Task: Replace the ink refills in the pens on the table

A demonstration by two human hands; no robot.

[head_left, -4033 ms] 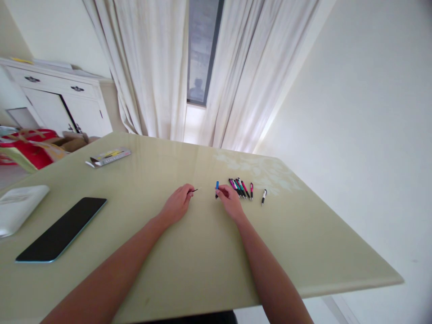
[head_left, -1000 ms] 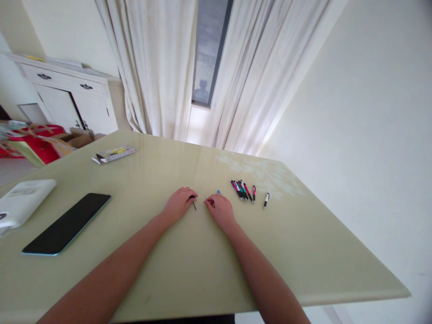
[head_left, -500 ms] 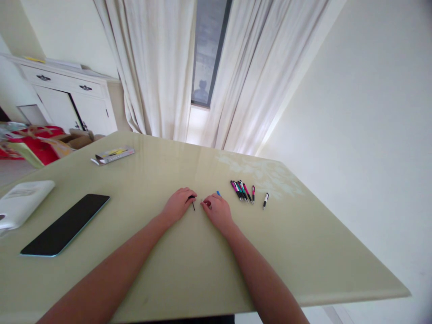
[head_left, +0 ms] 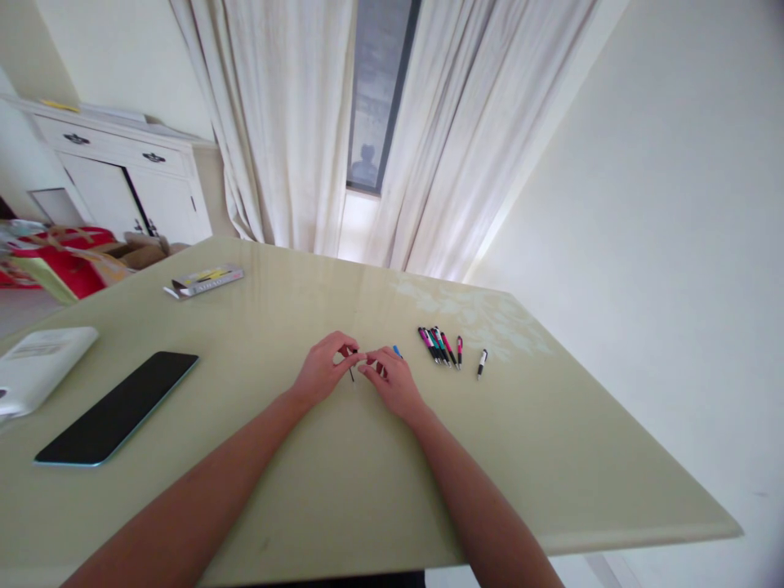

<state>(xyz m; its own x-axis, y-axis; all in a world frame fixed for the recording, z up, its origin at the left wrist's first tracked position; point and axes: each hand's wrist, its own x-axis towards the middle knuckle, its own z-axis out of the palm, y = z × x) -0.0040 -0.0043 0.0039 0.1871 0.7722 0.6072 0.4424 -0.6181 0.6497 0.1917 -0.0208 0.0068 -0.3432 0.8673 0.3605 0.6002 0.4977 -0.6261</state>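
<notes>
My left hand (head_left: 323, 369) is closed in a pinch on a thin dark pen refill (head_left: 352, 375), whose lower end points down toward the tabletop. Close beside it, my right hand (head_left: 393, 380) has its fingers curled together, their tips meeting the left fingertips. Whatever sits between the right fingers is too small to make out. A blue pen part (head_left: 398, 351) shows just past the right knuckles; whether that hand touches it I cannot tell. Right of the hands lie several pens (head_left: 437, 346) in a bunch, a pink pen (head_left: 460, 351) and a white-and-black pen (head_left: 483, 364).
On the pale green table (head_left: 294, 490), a dark-screened phone (head_left: 119, 408) and a white device (head_left: 42, 367) lie at the left. An opened pen box (head_left: 205, 281) rests at the far left. Curtains (head_left: 287, 122) and a white cabinet (head_left: 122, 180) stand behind.
My hands have come together, fingertips now meeting where a small gap was. The left hand has risen slightly with the refill. The bunched pens have stayed put.
</notes>
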